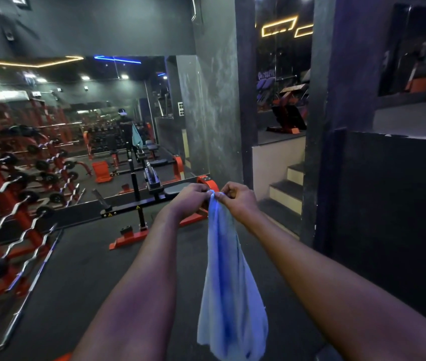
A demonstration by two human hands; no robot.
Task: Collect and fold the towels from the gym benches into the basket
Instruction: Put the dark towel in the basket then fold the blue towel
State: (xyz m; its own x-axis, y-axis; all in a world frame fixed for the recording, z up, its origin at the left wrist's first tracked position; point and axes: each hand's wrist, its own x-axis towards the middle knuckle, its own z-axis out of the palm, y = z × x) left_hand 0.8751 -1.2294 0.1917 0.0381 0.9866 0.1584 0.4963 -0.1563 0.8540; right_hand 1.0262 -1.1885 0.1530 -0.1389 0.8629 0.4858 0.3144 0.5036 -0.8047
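Both arms extended forward, hands meeting just above frame centre. Left hand (189, 198) and right hand (238, 199) nearly touching, each with fingers curled in and pinching the top edge of a pale blue towel (230, 290). The pinch points sit close together, so the cloth is gathered at the top and hangs straight down between the forearms, widening toward 6 o'clock, where its lower hem runs to the bottom edge of the frame. The towel hangs free above the dark rubber floor (81, 269).

Beyond the hands, at about 11 o'clock from them: a black and orange gym bench (159, 190), its pad partly hidden behind the left hand. No basket visible from this angle.

At 9 o'clock: orange rack of curl bars (11, 204), with a long straight barbell (32, 280) lying on the floor beside it.

At 10 to 11 o'clock: wall mirror (76, 121) reflecting the gym and the person holding up the towel.

At 12 o'clock: grey pillar (214, 100). At 2 to 3 o'clock of the hands: short flight of steps (284, 194) leading up to a raised level, with a dark wall panel to the right.
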